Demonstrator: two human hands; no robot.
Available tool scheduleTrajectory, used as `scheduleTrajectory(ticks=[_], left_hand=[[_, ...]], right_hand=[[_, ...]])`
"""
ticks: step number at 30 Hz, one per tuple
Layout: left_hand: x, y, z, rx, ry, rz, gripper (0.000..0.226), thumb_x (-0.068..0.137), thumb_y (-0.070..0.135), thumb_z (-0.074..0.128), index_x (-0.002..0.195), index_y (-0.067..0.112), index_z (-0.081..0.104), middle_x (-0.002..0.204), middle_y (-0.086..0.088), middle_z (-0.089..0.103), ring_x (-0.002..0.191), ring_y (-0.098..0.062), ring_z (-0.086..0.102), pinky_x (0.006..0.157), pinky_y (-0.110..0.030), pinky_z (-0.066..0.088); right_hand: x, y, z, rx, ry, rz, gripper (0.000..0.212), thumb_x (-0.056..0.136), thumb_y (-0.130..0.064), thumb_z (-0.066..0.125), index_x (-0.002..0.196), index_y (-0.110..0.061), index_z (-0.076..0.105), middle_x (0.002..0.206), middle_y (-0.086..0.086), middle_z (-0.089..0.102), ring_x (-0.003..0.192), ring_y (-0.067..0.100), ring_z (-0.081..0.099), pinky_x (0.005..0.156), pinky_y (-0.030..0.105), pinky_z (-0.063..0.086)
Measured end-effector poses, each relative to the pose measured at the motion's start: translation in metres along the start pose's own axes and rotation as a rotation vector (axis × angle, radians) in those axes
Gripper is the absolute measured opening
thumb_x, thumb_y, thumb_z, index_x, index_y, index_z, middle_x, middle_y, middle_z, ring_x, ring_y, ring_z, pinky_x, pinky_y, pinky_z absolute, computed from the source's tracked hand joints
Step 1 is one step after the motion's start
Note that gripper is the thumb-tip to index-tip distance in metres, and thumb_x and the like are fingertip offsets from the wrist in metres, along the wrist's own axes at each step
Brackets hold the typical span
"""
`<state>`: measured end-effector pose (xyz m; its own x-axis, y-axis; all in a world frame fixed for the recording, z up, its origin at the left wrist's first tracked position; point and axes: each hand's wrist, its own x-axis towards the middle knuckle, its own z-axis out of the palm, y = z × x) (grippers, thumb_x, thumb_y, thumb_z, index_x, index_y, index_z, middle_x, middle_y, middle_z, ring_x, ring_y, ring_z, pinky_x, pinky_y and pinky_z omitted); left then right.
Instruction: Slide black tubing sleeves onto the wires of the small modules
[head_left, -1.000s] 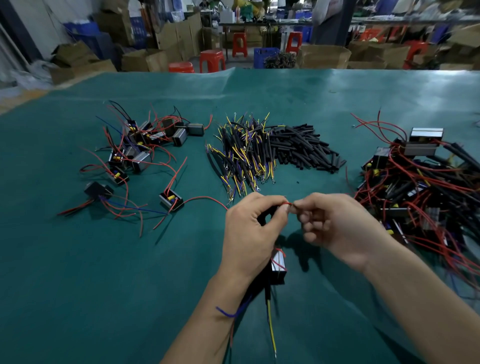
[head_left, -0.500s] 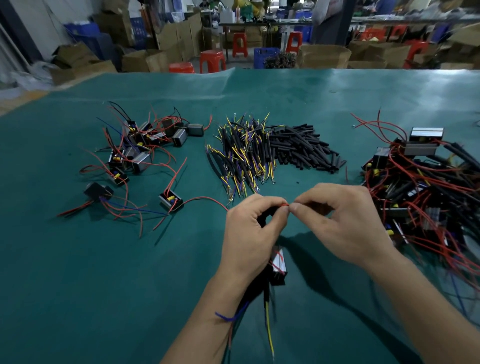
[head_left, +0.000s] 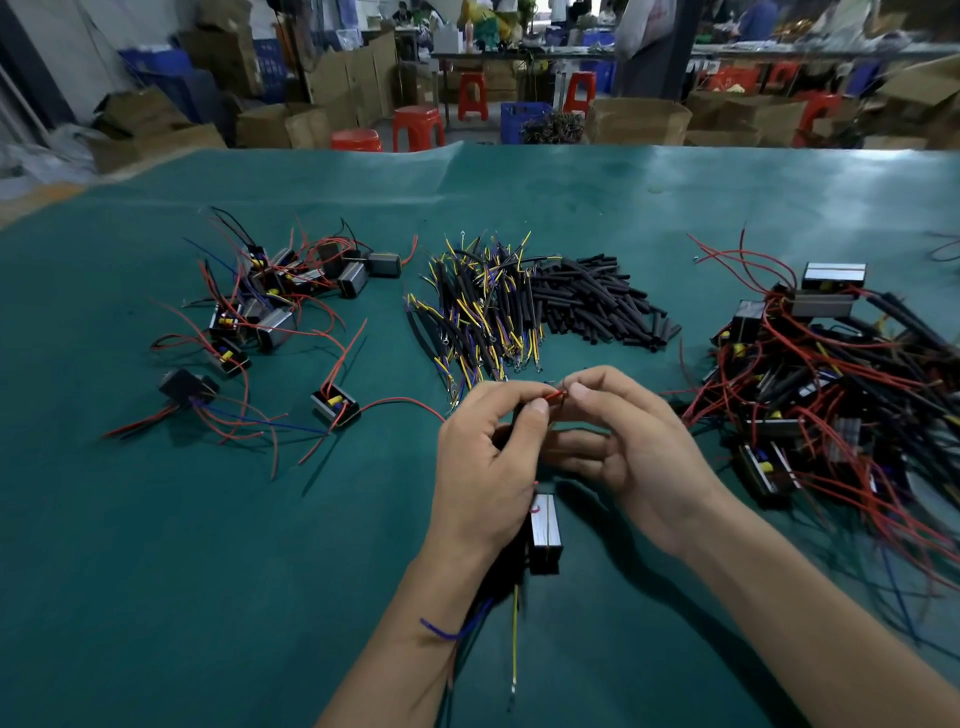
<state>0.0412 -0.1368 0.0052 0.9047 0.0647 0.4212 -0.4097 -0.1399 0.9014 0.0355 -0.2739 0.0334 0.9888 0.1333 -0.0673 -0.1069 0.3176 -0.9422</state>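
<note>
Left hand (head_left: 488, 462) pinches the red wire (head_left: 555, 397) near its free end, module (head_left: 545, 532) hanging below the palm. Right hand (head_left: 631, 441) pinches at the wire tip, fingertips touching it. Wire axis runs roughly left-right, tip pointing right, toward the right hand. Possibly a sleeve in the right pinch; too small to tell. Loose black sleeves (head_left: 597, 301) lie on the surface beyond both hands, nearer the right.

Teal-green surface (head_left: 156, 571), uniform in colour. Black tubing sleeves (head_left: 597, 301) in one heap. Beside them, black-sleeved leads (head_left: 483, 312) with yellow and purple wire ends. Left group of modules (head_left: 275, 296): black and grey bodies, yellow parts, red wires, a few blue. Right pile (head_left: 831, 379): black with red wires. Held module (head_left: 545, 530): black and silver-grey; red wire (head_left: 553, 397) at the fingers; yellow wire (head_left: 515, 639) and blue wire (head_left: 457, 631) below. Red stools (head_left: 415, 124) behind.
</note>
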Motion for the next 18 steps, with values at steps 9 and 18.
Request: scheduleTrajectory(ticks=[9, 18], left_hand=[[0.0, -0.002, -0.001, 0.03, -0.067, 0.027, 0.018, 0.091, 0.019, 0.064, 0.101, 0.02, 0.079, 0.081, 0.015, 0.061, 0.058, 0.002, 0.053, 0.06, -0.008, 0.034], [-0.003, 0.005, -0.004, 0.172, -0.116, 0.073, 0.009, 0.087, 0.019, 0.065, 0.094, 0.024, 0.068, 0.084, 0.013, 0.068, 0.071, -0.01, 0.062, 0.069, -0.022, 0.049]], right_hand=[[0.001, -0.019, -0.023, -0.078, -0.028, 0.07, 0.012, 0.075, -0.019, 0.077, 0.083, -0.015, 0.07, 0.072, 0.004, 0.06, 0.059, 0.013, 0.054, 0.051, 0.026, 0.052], [0.001, -0.03, -0.044, -0.351, -0.067, -0.081, 0.022, 0.066, -0.024, 0.083, 0.077, -0.007, 0.075, 0.065, 0.007, 0.056, 0.057, 0.013, 0.045, 0.044, 0.02, 0.037]])
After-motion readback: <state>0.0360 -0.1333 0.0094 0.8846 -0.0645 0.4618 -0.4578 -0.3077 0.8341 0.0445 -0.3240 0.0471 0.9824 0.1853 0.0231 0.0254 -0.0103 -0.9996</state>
